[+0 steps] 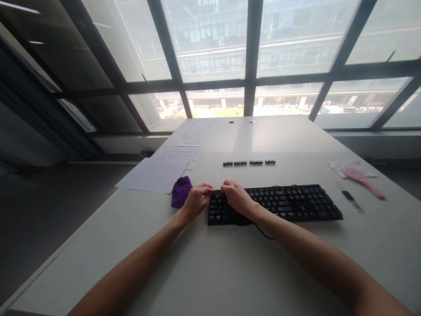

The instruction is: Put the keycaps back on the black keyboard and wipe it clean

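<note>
A black keyboard [283, 202] lies on the white table, its upper-left part partly covered by my hands. My left hand [197, 199] is at the keyboard's top-left corner, thumb and fingers pinched together. Whatever is between them is too small to make out. Over the upper-left keys rests my right hand [237, 197], its fingers curled and pointing down. The fingertips and anything in them are hidden. Behind the keyboard, a row of small black keycaps [240, 163] stands in several groups. A crumpled purple cloth [181, 192] touches or nearly touches my left hand.
Printed paper sheets [154, 173] lie at the left table edge. On the right are a pink brush [360, 179] over a clear plastic bag [335, 168], and a small dark-handled tool with wire ends [349, 197]. A cable [264, 232] loops out below the keyboard. Windows stand behind the table.
</note>
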Demonstrator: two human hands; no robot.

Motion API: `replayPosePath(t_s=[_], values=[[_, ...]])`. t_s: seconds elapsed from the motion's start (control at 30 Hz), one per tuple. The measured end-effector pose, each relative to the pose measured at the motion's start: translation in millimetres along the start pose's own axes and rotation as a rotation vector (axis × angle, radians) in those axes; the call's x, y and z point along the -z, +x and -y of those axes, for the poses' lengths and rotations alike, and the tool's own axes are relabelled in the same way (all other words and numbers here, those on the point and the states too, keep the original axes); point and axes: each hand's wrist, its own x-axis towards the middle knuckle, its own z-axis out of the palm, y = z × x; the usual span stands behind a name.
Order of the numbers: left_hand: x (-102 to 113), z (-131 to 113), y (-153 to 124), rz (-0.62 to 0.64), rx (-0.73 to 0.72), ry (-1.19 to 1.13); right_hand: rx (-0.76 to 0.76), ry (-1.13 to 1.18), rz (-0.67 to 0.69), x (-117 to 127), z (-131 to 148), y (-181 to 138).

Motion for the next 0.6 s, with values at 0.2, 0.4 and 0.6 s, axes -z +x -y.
replayPosePath(t_s=[0.2,0.4,0.6], values=[[-0.9,2.0,-0.6,0.029,-0.013,0.009,0.052,-0.088,0.069,4.8,6.3,0.1],[-1.5,4.4,-1.9,0.057,-0.015,0.028,0.070,-0.081,0.083,4.8,9.1,2.2],[0.1,3.5,-1.2,0.034,0.010,-0.021,0.017,0.022,0.046,6.1,5.0,2.3]])
